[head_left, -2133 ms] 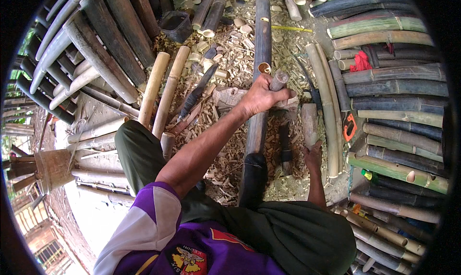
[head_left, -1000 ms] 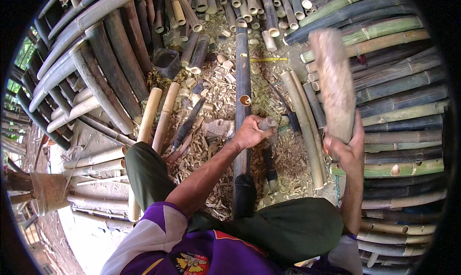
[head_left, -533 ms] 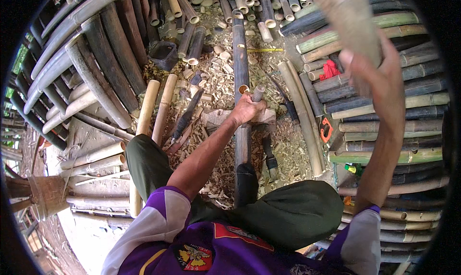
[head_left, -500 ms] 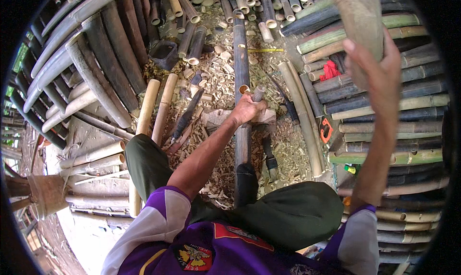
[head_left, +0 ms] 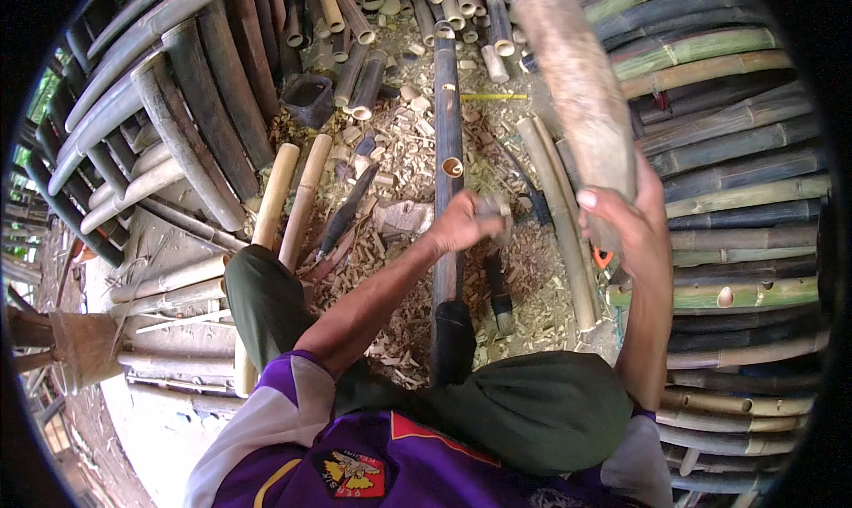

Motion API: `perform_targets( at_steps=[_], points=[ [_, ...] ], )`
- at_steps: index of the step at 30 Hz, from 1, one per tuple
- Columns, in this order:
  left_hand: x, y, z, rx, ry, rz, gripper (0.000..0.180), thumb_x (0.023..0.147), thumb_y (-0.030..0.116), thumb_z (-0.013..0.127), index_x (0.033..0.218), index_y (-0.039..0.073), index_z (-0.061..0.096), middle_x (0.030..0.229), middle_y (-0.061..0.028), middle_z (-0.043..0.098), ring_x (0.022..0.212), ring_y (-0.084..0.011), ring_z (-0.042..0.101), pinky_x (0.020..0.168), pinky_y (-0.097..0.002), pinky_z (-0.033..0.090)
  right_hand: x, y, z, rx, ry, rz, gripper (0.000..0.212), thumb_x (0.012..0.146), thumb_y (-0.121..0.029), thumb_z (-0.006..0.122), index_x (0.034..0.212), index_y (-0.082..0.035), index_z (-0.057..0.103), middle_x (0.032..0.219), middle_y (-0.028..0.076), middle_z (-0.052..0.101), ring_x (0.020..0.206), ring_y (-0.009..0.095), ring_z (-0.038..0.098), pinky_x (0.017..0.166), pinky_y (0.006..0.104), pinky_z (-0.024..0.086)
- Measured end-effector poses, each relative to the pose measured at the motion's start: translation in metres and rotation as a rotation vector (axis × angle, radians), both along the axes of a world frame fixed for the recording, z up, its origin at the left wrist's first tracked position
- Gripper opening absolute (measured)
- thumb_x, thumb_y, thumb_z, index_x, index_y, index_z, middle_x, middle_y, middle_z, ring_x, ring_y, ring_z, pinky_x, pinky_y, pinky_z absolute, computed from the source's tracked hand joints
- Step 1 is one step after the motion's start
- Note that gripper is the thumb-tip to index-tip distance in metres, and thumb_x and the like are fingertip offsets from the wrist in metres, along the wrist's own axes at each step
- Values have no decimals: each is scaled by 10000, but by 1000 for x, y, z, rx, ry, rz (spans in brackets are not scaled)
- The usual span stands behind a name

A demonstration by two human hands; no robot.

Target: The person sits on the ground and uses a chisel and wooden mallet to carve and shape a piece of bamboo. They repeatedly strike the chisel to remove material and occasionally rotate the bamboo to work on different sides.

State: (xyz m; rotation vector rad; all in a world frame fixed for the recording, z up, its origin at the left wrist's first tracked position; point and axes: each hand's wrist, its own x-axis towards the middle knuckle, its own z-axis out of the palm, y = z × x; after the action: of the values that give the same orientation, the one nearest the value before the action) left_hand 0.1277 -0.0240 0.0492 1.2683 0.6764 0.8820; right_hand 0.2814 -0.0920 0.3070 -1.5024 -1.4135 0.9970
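A dark bamboo pole (head_left: 448,126) runs away from me between my legs, with a round hole (head_left: 453,167) cut in its upper side. My left hand (head_left: 463,223) is closed over the pole just nearer than that hole. It grips a chisel (head_left: 493,212) by its thick greyish handle; motion blurs the handle, and the blade is hidden. A wooden block (head_left: 399,217) lies under the pole. Off to the right, my right hand (head_left: 628,220) is wrapped round the narrow end of a heavy wooden club (head_left: 577,82), raised with its thick end pointing away.
Wood chips (head_left: 390,286) cover the ground. Stacked bamboo poles (head_left: 737,189) line the right side, and dark curved lengths (head_left: 204,100) lean at left. A black-handled tool (head_left: 499,291), a long dark knife (head_left: 348,211) and a black bucket (head_left: 308,100) lie around the pole.
My right hand has brought the club down and leftward, nearer my left hand. The left hand has shifted slightly toward me, tipping the chisel to the right, and the pole's hole shows more fully.
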Motion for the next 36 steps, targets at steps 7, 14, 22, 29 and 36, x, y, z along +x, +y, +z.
perform_targets(
  at_steps=[7, 14, 22, 29, 36],
  points=[
    [3, 18, -8, -25, 18, 119, 280, 861, 257, 784, 712, 46, 676, 628, 23, 617, 590, -83, 544, 586, -306, 450, 29, -43, -41, -10, 30, -110, 684, 787, -95, 693, 1419, 15, 456, 861, 89, 643, 648, 152, 622, 557, 304, 526],
    [7, 23, -7, -37, 31, 82, 326, 850, 278, 792, 669, 50, 646, 610, 17, 608, 587, -86, 539, 586, -318, 448, 40, -53, -53, -35, 94, -137, 548, 807, -85, 711, 1322, -7, 539, 927, 67, 652, 688, 115, 612, 574, 275, 518],
    [7, 20, -19, 9, 46, 86, 293, 845, 259, 763, 673, 55, 641, 631, 5, 623, 599, -106, 554, 603, -327, 458, 33, -49, -49, -18, 86, -129, 565, 796, -102, 703, 1321, 18, 532, 881, 70, 643, 656, 122, 611, 560, 279, 519],
    [6, 50, -4, -201, 83, 82, 245, 833, 288, 710, 739, 63, 691, 648, -26, 635, 589, -128, 548, 579, -322, 445, 34, 7, 9, 453, 32, -269, 529, 827, -188, 731, 1282, 22, 562, 884, 140, 679, 639, 181, 659, 538, 327, 547],
    [8, 21, -14, -48, 181, 20, 266, 845, 286, 735, 802, 26, 698, 691, -59, 667, 672, -169, 624, 684, -349, 505, 17, 81, -88, -7, -585, 102, 573, 755, -191, 762, 1221, 80, 569, 980, 215, 690, 885, 347, 681, 817, 448, 540]
  ],
)
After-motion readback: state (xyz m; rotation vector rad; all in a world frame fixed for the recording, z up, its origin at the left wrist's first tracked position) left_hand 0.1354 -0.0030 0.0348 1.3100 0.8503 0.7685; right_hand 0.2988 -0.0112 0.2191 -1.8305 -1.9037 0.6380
